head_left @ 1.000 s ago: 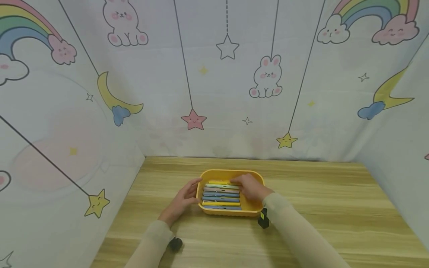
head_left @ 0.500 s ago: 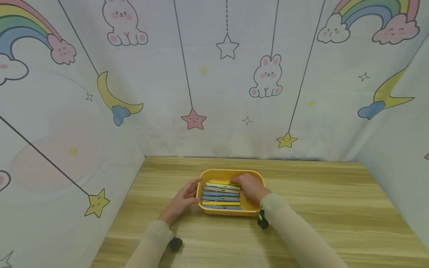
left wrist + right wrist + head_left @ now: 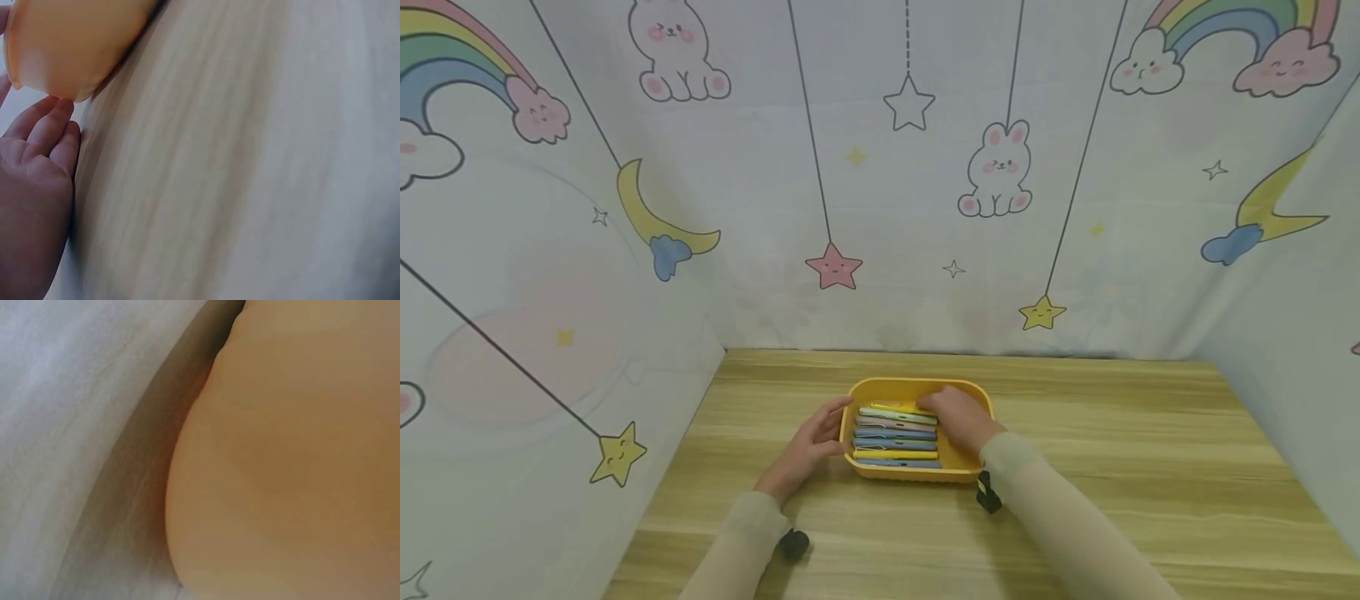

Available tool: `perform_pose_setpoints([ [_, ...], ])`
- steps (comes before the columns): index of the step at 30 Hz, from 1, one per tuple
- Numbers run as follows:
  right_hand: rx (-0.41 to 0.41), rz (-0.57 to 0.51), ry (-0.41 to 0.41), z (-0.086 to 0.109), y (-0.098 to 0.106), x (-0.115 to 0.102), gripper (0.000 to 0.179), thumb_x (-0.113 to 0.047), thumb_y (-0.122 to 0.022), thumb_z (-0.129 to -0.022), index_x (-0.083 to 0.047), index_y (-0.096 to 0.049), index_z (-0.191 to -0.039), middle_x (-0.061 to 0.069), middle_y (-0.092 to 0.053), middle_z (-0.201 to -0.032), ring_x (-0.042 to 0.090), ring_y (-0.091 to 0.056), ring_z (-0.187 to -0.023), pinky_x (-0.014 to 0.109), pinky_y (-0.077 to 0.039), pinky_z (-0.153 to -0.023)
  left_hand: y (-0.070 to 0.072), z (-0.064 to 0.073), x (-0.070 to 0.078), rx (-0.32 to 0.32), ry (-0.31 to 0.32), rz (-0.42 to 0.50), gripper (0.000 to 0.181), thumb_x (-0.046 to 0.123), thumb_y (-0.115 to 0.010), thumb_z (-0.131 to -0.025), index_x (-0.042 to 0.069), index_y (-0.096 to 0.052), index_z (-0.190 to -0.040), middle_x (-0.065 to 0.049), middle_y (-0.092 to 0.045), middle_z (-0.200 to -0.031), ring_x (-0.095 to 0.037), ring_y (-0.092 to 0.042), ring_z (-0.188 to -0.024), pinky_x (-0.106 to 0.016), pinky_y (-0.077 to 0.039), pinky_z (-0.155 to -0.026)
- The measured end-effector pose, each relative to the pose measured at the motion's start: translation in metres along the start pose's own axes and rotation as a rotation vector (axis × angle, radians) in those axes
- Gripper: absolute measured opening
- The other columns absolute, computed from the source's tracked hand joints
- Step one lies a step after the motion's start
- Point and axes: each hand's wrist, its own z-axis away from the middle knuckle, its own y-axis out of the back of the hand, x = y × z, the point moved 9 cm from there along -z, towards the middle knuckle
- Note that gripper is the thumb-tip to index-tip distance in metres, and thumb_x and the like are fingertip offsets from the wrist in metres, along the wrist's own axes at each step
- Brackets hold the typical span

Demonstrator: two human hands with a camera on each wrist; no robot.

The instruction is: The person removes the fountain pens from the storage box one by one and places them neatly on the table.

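Note:
A yellow plastic bin (image 3: pixel 910 389) sits on the table with several capped pens laid side by side in it. My right hand (image 3: pixel 962 417) reaches inside and pinches the right end of the rearmost yellow pen (image 3: pixel 893 407); its fingertips are partly hidden. Just in front of that pen lie a light green pen (image 3: pixel 891 415) and a pinkish one (image 3: pixel 891 425). Blue pens (image 3: pixel 895 445) and another yellow pen (image 3: pixel 895 455) fill the front. At the bin's left end, my left hand (image 3: pixel 805 454) spreads its relaxed fingers against the outer wall, fingertips touching it in the left wrist view.
The wood-grain table (image 3: pixel 1112 467) extends around the bin. A white cloth (image 3: pixel 910 317) printed with stars and rabbits encloses the back and sides. The bin's outer wall (image 3: pixel 281 475) fills much of the right wrist view. Black wrist devices (image 3: pixel 793 544) hang below both sleeves.
The rear yellow pen has shifted slightly and tilted under my right fingers, and the light green pen shows more fully. My right wrist has moved slightly left; the left hand stays put.

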Motion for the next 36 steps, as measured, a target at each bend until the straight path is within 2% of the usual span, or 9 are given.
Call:
perform_pose_setpoints([
  [3,0.004,0.057,0.014,0.000,0.002,-0.002,0.028,0.012,-0.063,-0.095,-0.015,-0.072,-0.092,-0.006,-0.061,-0.079,0.013,-0.054,-0.074,0.035,-0.054,-0.075,0.000,0.000,0.000,-0.004,-0.003,-0.001,0.077,-0.002,-0.065,-0.095,0.009,-0.032,-0.163,-0.025,-0.031,-0.168,-0.043,-0.035,-0.153,-0.030,-0.039,-0.116],
  [7,0.043,0.139,0.022,0.001,0.007,-0.003,0.026,0.011,-0.066,-0.092,-0.013,-0.070,-0.086,-0.005,-0.060,-0.074,0.013,-0.055,-0.070,0.034,-0.052,-0.067,0.001,0.000,-0.001,-0.002,0.004,-0.004,0.077,-0.001,-0.066,-0.095,0.011,-0.033,-0.163,-0.024,-0.031,-0.168,-0.041,-0.035,-0.153,-0.040,-0.036,-0.120],
  [12,0.101,0.166,0.015,0.003,0.017,-0.005,0.028,0.011,-0.066,-0.090,-0.014,-0.066,-0.078,-0.006,-0.054,-0.066,0.012,-0.050,-0.062,0.033,-0.048,-0.058,0.001,0.000,-0.003,0.004,0.022,0.000,0.076,0.000,-0.067,-0.095,0.014,-0.034,-0.163,-0.022,-0.032,-0.169,-0.040,-0.036,-0.153,-0.049,-0.033,-0.122],
  [15,0.114,0.113,-0.021,0.005,0.023,-0.005,0.030,0.011,-0.066,-0.089,-0.014,-0.062,-0.074,-0.006,-0.050,-0.064,0.011,-0.046,-0.062,0.032,-0.045,-0.058,0.001,0.000,-0.003,0.007,0.028,-0.001,0.076,0.000,-0.067,-0.095,0.015,-0.035,-0.163,-0.021,-0.032,-0.168,-0.039,-0.037,-0.153,-0.048,-0.033,-0.122],
  [18,0.110,0.030,-0.063,0.007,0.028,-0.003,0.027,0.010,-0.069,-0.088,-0.013,-0.061,-0.076,-0.006,-0.055,-0.067,0.012,-0.048,-0.064,0.034,-0.048,-0.061,0.001,0.000,-0.003,0.004,0.023,0.003,0.077,-0.001,-0.066,-0.095,0.015,-0.034,-0.163,-0.022,-0.032,-0.168,-0.040,-0.037,-0.153,-0.043,-0.035,-0.121],
  [22,0.106,-0.092,-0.095,0.011,0.031,-0.001,0.021,0.009,-0.074,-0.088,-0.010,-0.066,-0.083,-0.001,-0.070,-0.082,0.018,-0.063,-0.077,0.041,-0.057,-0.074,0.001,0.000,-0.002,0.001,0.014,0.010,0.077,-0.001,-0.066,-0.095,0.013,-0.034,-0.163,-0.022,-0.032,-0.168,-0.040,-0.036,-0.153,-0.034,-0.038,-0.118],
  [26,0.130,-0.197,-0.117,0.016,0.031,0.004,0.019,0.008,-0.075,-0.089,-0.007,-0.077,-0.101,0.007,-0.078,-0.103,0.028,-0.073,-0.098,0.046,-0.060,-0.089,0.001,0.000,-0.003,-0.001,0.013,0.019,0.078,-0.002,-0.066,-0.094,0.012,-0.034,-0.163,-0.023,-0.032,-0.168,-0.041,-0.036,-0.152,-0.029,-0.039,-0.116],
  [29,0.151,-0.264,-0.125,0.019,0.032,0.007,0.027,0.006,-0.077,-0.090,-0.003,-0.078,-0.114,0.012,-0.078,-0.114,0.031,-0.074,-0.109,0.047,-0.060,-0.095,0.000,0.000,-0.004,-0.004,0.012,0.023,0.078,-0.002,-0.066,-0.094,0.012,-0.034,-0.163,-0.024,-0.032,-0.168,-0.042,-0.036,-0.152,-0.032,-0.039,-0.117],
  [36,0.203,-0.402,-0.194,0.023,0.034,0.016,0.029,0.004,-0.078,-0.090,0.002,-0.076,-0.119,0.015,-0.078,-0.116,0.031,-0.075,-0.109,0.043,-0.061,-0.093,0.001,-0.001,-0.005,0.005,0.023,0.016,0.077,0.000,-0.067,-0.095,0.014,-0.035,-0.163,-0.022,-0.032,-0.168,-0.041,-0.037,-0.152,-0.042,-0.036,-0.120],
])
